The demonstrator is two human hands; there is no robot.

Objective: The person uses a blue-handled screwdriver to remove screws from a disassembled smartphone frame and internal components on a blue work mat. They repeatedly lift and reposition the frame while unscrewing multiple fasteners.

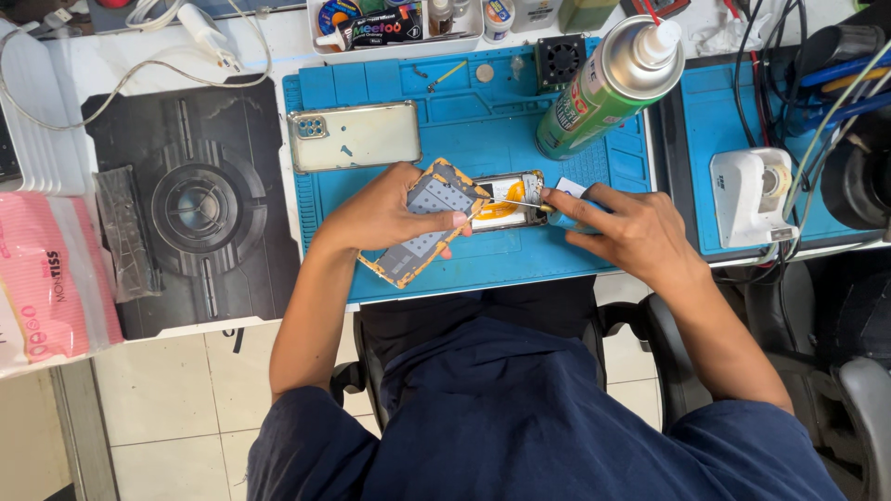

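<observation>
Blue repair mat [483, 264] carries an opened phone [445, 218], gripped by the closed left hand [385, 213]; thin tweezers [515, 201] are pinched by the right hand [631, 227]. Internal probing seems underway; steadiness is needed next.

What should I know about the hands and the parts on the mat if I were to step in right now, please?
Left hand: grips the opened phone, tilted up off the blue mat.
Right hand: holds a thin tool, its tip at the phone's exposed inside.
Back cover lies apart on the mat, upper left; green spray can stands at the upper right.
Done: cover off.
Left: the work inside the phone is under way; its stage cannot be told.
</observation>
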